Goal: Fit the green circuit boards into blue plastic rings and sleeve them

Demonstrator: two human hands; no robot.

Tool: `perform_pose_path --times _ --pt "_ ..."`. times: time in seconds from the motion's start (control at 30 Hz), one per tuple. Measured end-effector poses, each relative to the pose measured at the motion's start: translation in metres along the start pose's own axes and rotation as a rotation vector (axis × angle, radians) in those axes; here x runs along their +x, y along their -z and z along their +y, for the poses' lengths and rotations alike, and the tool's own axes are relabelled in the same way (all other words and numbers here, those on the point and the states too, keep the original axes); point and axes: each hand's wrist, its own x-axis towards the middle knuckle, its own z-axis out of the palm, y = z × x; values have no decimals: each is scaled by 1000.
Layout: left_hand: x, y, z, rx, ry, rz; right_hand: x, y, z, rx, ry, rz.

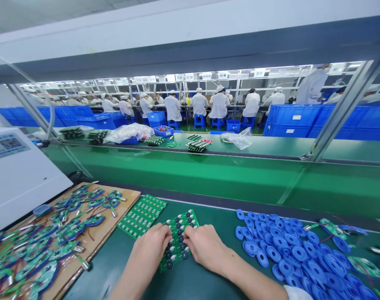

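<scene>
A green circuit board panel [173, 259] with rows of round black parts and small silvery ones lies on the bench in front of me, slightly turned. My left hand [154, 241] is closed at its left edge, thumb and fingers pinched together on the board. From the right, my right hand [205, 246] pinches the opposite edge, its fingertips beside the black parts. The fingers cover parts of both edges. Just behind my left hand lies another green panel [142, 216], carrying small pale parts and no black ones.
Cardboard [127, 196] at left bears many wired round boards. A heap of blue rings [280, 241] spreads at right, with a few wired boards. Behind a green barrier [208, 171], a shelf holds stacked panels [198, 145] and plastic bags. People in white sit farther back.
</scene>
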Motion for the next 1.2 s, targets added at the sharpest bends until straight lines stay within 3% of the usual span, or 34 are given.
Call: perform_pose_path --times 0.27,0.4,0.53,0.73,0.87,1.03,1.2 --pt "1 -7 -4 5 -57 -56 17 16 23 625 -189 115" --pt "-3 -4 2 58 -65 -70 18 24 27 723 -225 108" --pt "-5 -3 9 139 -42 -52 14 20 16 595 -233 9" --pt "-4 -6 13 220 -47 -3 0 10 -10 128 -157 -72" --pt "-5 -6 14 238 -68 12 -7 10 -13 -92 -96 -138" --pt "-5 -5 15 235 -66 25 -8 15 -9 -194 -7 -191" --pt "-4 -7 17 236 -59 36 -5 12 -5 -188 -10 -179"
